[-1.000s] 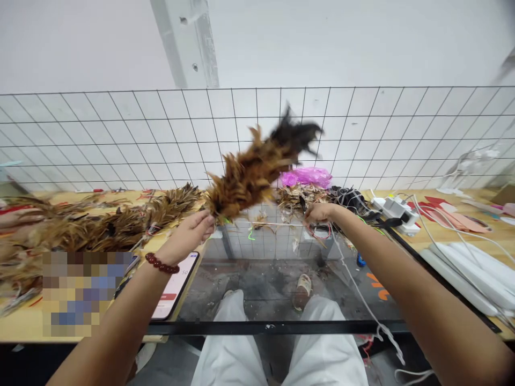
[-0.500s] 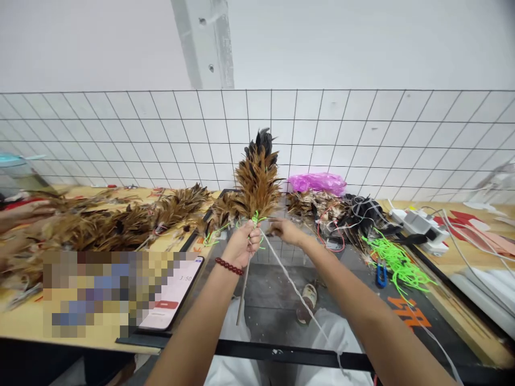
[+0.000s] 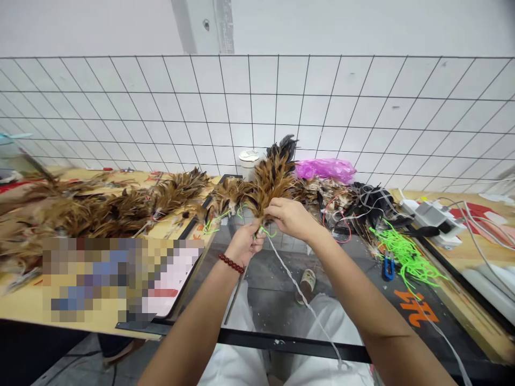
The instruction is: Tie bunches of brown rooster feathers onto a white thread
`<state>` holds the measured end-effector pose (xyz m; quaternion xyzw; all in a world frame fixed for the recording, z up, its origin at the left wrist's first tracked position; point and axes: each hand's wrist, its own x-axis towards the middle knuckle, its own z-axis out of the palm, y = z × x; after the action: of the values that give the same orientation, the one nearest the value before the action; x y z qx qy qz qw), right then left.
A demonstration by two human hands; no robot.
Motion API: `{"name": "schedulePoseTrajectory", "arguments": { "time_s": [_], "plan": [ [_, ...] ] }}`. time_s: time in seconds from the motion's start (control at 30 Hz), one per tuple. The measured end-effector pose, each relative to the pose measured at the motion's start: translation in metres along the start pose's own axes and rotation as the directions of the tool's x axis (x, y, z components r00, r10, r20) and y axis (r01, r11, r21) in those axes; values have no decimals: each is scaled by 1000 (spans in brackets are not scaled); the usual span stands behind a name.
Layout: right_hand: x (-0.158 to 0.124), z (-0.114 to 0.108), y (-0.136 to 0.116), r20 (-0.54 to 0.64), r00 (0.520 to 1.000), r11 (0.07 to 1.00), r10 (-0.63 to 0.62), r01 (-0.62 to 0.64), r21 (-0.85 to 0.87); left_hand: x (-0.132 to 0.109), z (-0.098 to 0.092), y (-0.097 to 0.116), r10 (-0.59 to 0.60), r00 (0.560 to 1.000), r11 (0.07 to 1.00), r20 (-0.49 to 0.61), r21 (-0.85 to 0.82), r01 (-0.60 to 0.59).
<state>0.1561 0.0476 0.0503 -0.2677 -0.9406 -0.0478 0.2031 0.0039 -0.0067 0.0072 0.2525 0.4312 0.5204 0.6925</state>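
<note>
A feather duster (image 3: 272,179), brown with a black tip, leans up and to the right over the glass tabletop. Around its stick (image 3: 232,300), just below the feathers, my left hand (image 3: 246,242) is closed; a dark red bead bracelet circles that wrist. My right hand (image 3: 293,219) pinches brown feathers at the lower right of the duster, its fingertips partly hidden. Bright green ties (image 3: 269,233) stick out beside the left fingers. From the binding a white twisted string (image 3: 293,281) runs down to the table's front edge.
Brown feather bundles (image 3: 116,212) cover the left table, where another person's arm shows at the far edge. Behind stand a white-lidded jar (image 3: 248,161) and pink plastic bag (image 3: 325,170). Green strings (image 3: 402,249), blue snips (image 3: 388,268) and chargers (image 3: 436,220) lie right.
My right hand has moved in from the right to touch the duster's base. The duster now tilts to the right, and the view has shifted, revealing the jar behind.
</note>
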Motion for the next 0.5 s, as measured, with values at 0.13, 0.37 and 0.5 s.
{"name": "schedulePoseTrajectory", "arguments": {
  "time_s": [0.13,0.37,0.5],
  "plan": [
    [0,4,-1,-8,998,997,61,-61,-48,-2,0,-1,12,1000,999,10,30,-12],
    [1,6,-1,-9,992,991,126,-126,-47,-2,3,-11,101,993,990,53,91,-106],
    [2,21,-7,-181,899,889,399,-330,317,-1,2,-9,163,987,982,1,95,-163]
  ]
}}
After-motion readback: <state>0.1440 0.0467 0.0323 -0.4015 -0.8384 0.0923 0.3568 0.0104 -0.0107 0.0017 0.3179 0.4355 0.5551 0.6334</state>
